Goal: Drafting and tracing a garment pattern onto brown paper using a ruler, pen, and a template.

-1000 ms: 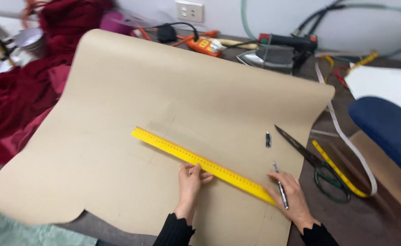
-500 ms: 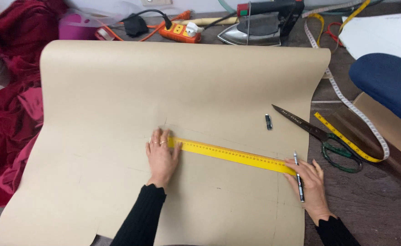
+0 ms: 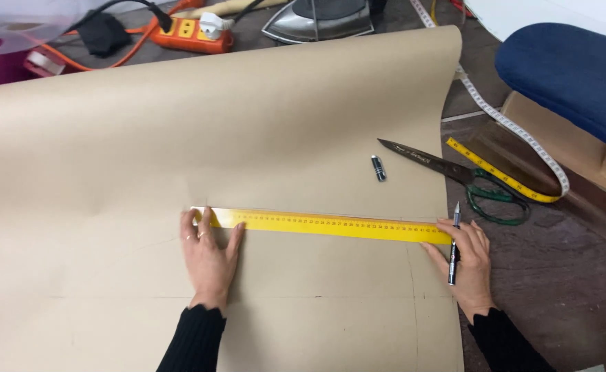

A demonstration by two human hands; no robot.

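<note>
A long yellow metal ruler (image 3: 323,224) lies nearly level across the lower middle of the frame, flat on a wide sheet of tan brown paper (image 3: 234,131) that covers most of the view. The left hand (image 3: 210,256) rests palm down on the ruler's left end, fingers spread and pressing it to the paper. The right hand (image 3: 469,262) sits at the ruler's right end, near the paper's right edge, its fingers lightly curled around a black pen (image 3: 454,244) that points up the frame, its tip just beside the ruler's end. A small black pen cap (image 3: 378,168) lies on the paper right of centre. Just off the paper to the right lie dark scissors with green handles (image 3: 454,172), touching a yellow and white tape measure (image 3: 516,138). An orange power strip (image 3: 192,33) and a steel iron (image 3: 316,21) sit along the top.
</note>
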